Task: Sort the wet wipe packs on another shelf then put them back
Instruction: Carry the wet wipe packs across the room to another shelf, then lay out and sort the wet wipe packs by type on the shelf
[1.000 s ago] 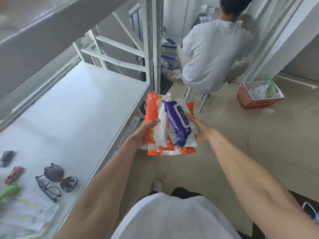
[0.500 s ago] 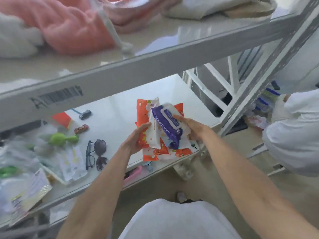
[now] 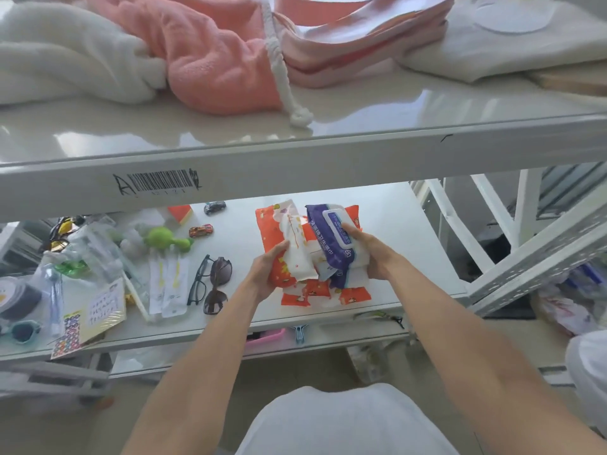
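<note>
I hold a stack of wet wipe packs between both hands over the right part of the white middle shelf (image 3: 387,205). Orange-and-white packs (image 3: 267,228) form the bottom and left of the stack. A purple pack (image 3: 323,238) with a white flip lid lies on top at the right. My left hand (image 3: 264,274) grips the stack's left side, thumb on a white pack (image 3: 297,254). My right hand (image 3: 371,254) grips the right side, thumb on the purple pack's lid. Whether the stack's lower edge touches the shelf is unclear.
Left of the stack lie sunglasses (image 3: 218,284), black-framed glasses (image 3: 197,280), toy cars (image 3: 201,230), a green toy (image 3: 164,239), packets and sticker sheets (image 3: 67,333). The upper shelf (image 3: 295,152) carries pink and white towels (image 3: 210,57). White frame braces (image 3: 460,224) stand at the right.
The view swung from the floor and a seated person to the shelf unit. Both hands carried the stack of packs in over the middle shelf, grip unchanged.
</note>
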Available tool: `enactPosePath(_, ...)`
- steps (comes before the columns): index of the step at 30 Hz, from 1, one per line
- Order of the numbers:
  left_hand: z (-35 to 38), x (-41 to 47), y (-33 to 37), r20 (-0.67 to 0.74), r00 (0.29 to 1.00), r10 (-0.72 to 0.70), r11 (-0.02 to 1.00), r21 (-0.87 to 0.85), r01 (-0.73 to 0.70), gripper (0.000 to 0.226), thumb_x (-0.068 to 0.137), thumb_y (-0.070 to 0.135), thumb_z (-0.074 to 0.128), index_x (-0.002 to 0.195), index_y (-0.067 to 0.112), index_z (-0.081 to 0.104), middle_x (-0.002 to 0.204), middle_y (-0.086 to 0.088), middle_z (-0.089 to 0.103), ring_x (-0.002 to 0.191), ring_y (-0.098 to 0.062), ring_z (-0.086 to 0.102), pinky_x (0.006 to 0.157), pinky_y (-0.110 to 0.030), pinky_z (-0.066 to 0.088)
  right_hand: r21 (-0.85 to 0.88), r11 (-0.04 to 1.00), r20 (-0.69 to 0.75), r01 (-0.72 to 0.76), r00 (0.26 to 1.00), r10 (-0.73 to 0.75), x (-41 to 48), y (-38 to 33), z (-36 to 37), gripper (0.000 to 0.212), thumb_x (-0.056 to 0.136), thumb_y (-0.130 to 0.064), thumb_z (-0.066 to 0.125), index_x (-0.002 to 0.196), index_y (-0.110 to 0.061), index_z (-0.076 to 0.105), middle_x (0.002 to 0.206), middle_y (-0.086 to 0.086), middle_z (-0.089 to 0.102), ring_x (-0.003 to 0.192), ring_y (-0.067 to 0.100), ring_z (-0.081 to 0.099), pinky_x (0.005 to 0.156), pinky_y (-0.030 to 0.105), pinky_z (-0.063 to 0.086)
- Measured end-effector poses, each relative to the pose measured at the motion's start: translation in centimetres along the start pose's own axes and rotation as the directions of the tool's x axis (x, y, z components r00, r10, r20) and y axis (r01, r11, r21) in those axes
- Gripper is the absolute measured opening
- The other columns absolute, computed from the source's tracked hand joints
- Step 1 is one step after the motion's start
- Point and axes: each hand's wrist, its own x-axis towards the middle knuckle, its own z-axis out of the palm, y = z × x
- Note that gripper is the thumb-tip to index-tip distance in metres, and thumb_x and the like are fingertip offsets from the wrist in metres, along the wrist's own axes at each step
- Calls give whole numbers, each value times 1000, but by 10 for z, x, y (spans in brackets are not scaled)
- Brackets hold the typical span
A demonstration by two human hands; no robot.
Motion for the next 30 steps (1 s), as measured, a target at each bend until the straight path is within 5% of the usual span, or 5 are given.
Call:
enactPosePath(7, 43, 12, -9, 68, 998, 3, 994, -113, 5, 62, 90, 37, 76, 144, 14, 55, 126, -13, 69, 116, -35, 68, 70, -43, 62, -57, 995, -166, 85, 982, -94, -3, -15, -36, 48, 89, -59, 64, 114, -19, 70, 114, 10, 74, 94, 28, 72, 88, 44, 56)
enactPosePath(12, 40, 25, -12, 20, 1000, -19, 987, -157, 22, 57, 87, 26, 80, 139, 11, 61, 132, -16, 70, 115, -37, 71, 81, -50, 63, -352, 934, -526, -55, 837, -149, 8, -24, -37, 129, 51, -79, 81, 153, -23, 26, 145, 5, 52, 126, 31, 57, 102, 55, 50)
enactPosePath(15, 13, 25, -15, -43, 997, -66, 976, -209, 56, 49, 90, 20, 75, 136, 7, 63, 128, -17, 71, 100, -34, 74, 65, -42, 63, -506, 837, -623, -209, 760, -187, 24, -17, -9, 144, 39, -92, 70, 157, -31, 13, 155, 16, 37, 140, 40, 38, 112, 60, 34)
enactPosePath(23, -52, 33, 1, -186, 978, -95, 994, -66, 84, 52, 86, 22, 74, 134, 4, 62, 111, -15, 72, 79, -31, 73, 51, -33, 58, -642, 630, -722, -437, 620, -306, 50, 3, 42, 129, 49, -103, 45, 154, -33, 17, 140, 25, 38, 129, 45, 41, 109, 56, 31)
enactPosePath(30, -36, 43, 26, -345, 930, 125, 874, 482, 61, 84, 75, 44, 76, 142, 12, 39, 127, -15, 62, 112, -37, 66, 97, -56, 57, -794, 403, -606, -456, 651, -457, 40, 23, 26, 75, 89, -79, 35, 154, -43, 26, 135, 21, 38, 122, 41, 43, 102, 51, 35)
